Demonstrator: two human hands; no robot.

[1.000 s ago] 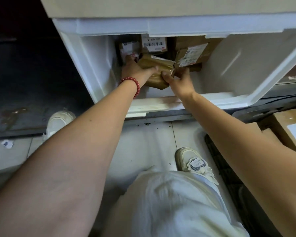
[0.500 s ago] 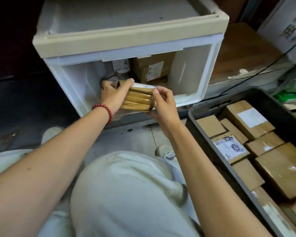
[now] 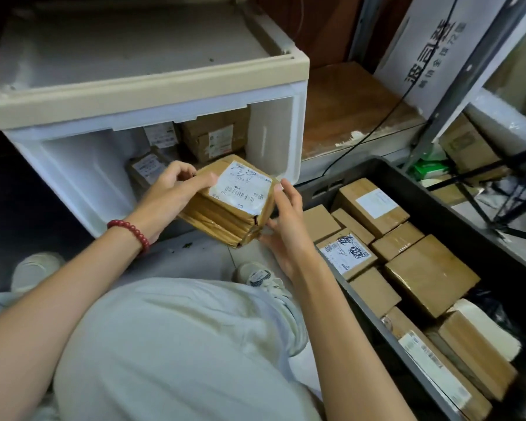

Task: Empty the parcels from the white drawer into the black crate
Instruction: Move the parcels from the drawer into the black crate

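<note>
While I crouch before the white drawer (image 3: 82, 174), I hold a brown taped parcel (image 3: 225, 205) in the air between both hands, in front of the drawer's open mouth and left of the black crate (image 3: 331, 180). My left hand (image 3: 170, 196) grips the parcel's left end, thumb laid on its top face just beside the white shipping label (image 3: 243, 186), fingers curled round the far edge. My right hand (image 3: 283, 220) is half open, its fingertips pressed to the parcel's right end and its thumb under the lower corner, so that both hands bear on the same parcel. A red bead bracelet (image 3: 129, 232) circles my left wrist. The parcel is tilted, label uppermost. Inside the drawer, at the back, remaining parcels (image 3: 213, 141) are stacked, each with a label facing outward. The crate, standing on the floor to my right, already contains many brown cardboard parcels packed closely side by side, one bearing a scribbled-over label (image 3: 345, 253). My pale trouser knee (image 3: 176, 344) fills the lower foreground, with a white shoe (image 3: 261, 276) beside the crate's near wall.
</note>
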